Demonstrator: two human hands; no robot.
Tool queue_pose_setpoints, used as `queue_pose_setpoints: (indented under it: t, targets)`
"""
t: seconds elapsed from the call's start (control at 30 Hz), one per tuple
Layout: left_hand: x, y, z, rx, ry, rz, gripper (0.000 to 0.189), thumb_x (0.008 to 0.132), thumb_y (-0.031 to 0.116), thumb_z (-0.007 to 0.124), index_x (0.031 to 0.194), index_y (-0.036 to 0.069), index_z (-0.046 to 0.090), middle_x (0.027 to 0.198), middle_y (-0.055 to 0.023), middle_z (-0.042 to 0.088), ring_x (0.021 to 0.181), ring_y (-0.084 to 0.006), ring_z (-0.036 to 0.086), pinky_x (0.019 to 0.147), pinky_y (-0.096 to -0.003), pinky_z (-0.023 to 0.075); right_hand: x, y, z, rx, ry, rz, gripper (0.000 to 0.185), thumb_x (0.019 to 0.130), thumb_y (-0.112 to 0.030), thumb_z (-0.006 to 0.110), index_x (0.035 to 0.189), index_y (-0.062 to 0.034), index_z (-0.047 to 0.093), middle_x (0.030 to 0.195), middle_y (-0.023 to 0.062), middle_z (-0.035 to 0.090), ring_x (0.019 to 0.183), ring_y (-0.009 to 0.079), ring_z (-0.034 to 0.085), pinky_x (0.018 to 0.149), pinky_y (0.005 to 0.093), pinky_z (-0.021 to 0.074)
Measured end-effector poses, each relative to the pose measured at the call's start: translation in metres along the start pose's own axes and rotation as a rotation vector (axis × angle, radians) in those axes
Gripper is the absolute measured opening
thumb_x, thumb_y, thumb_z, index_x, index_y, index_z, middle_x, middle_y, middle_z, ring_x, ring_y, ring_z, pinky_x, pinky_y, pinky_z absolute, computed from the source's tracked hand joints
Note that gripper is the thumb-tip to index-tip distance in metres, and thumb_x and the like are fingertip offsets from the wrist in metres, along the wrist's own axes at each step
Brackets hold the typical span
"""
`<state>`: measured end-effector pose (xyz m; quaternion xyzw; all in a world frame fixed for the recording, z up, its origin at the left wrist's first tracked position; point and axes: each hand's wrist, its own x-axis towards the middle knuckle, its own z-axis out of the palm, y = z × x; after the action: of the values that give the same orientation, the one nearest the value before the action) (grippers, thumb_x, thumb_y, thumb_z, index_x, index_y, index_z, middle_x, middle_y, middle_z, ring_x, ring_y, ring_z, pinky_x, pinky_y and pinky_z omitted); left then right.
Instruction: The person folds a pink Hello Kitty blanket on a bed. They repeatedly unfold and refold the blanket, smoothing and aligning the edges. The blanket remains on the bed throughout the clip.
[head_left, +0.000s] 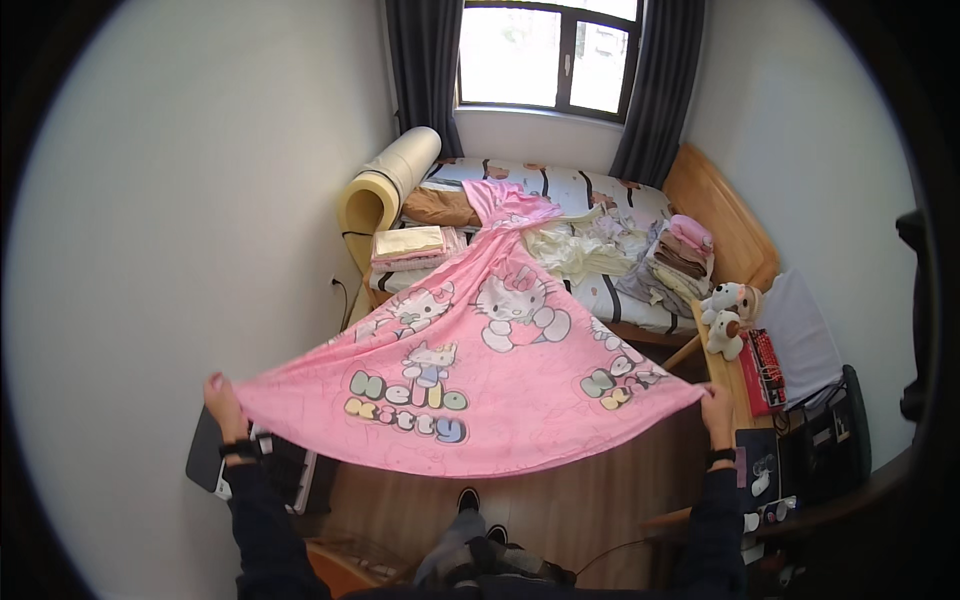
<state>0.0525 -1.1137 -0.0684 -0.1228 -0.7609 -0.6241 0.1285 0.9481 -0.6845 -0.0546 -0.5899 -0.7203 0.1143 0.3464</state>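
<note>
A pink Hello Kitty bed sheet or cover (517, 382) stretches between my two hands, its near edge sagging above the wooden floor (420, 517). My left hand (225, 405) grips one corner, out near the left wall. At the opposite corner, beside the desk, my right hand (717, 412) pinches the cloth. The fabric narrows to a gathered bunch farther off, and its far end lies on the bed (397, 280) by a heap of crumpled pale cloth (581, 247). Dark sleeves cover both arms, and each wrist wears a black band.
A rolled foam mattress (390, 176) leans at the bed's left, near folded bedding (410, 244). Folded clothes (679, 259) are piled toward the wooden headboard (724, 210). Along the right, the desk (721, 367) holds plush toys (725, 334), a red box (763, 371) and a mouse (760, 484).
</note>
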Motion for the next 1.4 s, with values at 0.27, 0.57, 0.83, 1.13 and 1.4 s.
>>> queue_pose_setpoints:
  t: [0.27, 0.57, 0.83, 1.13, 1.4]
  targets:
    - [0.054, 0.258, 0.03, -0.413, -0.019, 0.294, 0.023, 0.1, 0.007, 0.061, 0.122, 0.001, 0.061, 0.109, -0.005, 0.059, 0.094, -0.0147, 0.054, 0.086, -0.0282, 0.0476, 0.075, -0.076, -0.053, 0.186, 0.39, -0.103, 0.023, 0.09, -0.013, 0.067, 0.105, 0.002, 0.073, 0.095, 0.0184, 0.075, 0.088, 0.0302, 0.072, 0.081, 0.0378, 0.0541]
    - [0.061, 0.231, 0.014, -0.383, -0.015, 0.24, 0.019, 0.1, 0.006, 0.062, 0.119, 0.002, 0.062, 0.108, -0.0044, 0.058, 0.092, -0.0116, 0.055, 0.08, -0.0259, 0.0481, 0.011, -0.046, -0.016, 0.148, 0.147, 0.022, 0.019, 0.089, -0.009, 0.064, 0.099, 0.0044, 0.072, 0.086, 0.0186, 0.074, 0.082, 0.025, 0.071, 0.076, 0.0367, 0.0538]
    - [0.042, 0.246, 0.02, -0.438, -0.081, 0.215, 0.02, 0.1, 0.005, 0.062, 0.12, 0.002, 0.06, 0.102, -0.0023, 0.054, 0.086, -0.0095, 0.053, 0.076, -0.0247, 0.0474, -0.022, -0.031, 0.018, 0.104, -0.12, 0.081, 0.023, 0.087, -0.016, 0.071, 0.098, 0.0035, 0.075, 0.078, 0.0187, 0.072, 0.07, 0.023, 0.069, 0.067, 0.0355, 0.053]
    - [0.026, 0.265, 0.025, -0.52, -0.106, 0.205, 0.02, 0.1, 0.006, 0.063, 0.119, 0.004, 0.061, 0.095, 0.0012, 0.052, 0.079, -0.0067, 0.051, 0.07, -0.023, 0.0463, -0.027, -0.045, 0.031, 0.089, -0.174, 0.089, 0.024, 0.082, -0.017, 0.072, 0.095, 0.0032, 0.076, 0.083, 0.0188, 0.075, 0.075, 0.0256, 0.073, 0.071, 0.0356, 0.056]
    - [-0.037, 0.315, 0.047, -0.607, -0.288, 0.222, 0.017, 0.1, 0.005, 0.063, 0.116, 0.005, 0.06, 0.092, 0.0045, 0.051, 0.074, -0.0032, 0.047, 0.065, -0.0201, 0.0419, -0.02, -0.06, 0.053, -0.04, -0.428, -0.039, 0.03, 0.083, -0.016, 0.072, 0.107, 0.0016, 0.073, 0.103, 0.0219, 0.072, 0.096, 0.0338, 0.071, 0.085, 0.0388, 0.0566]
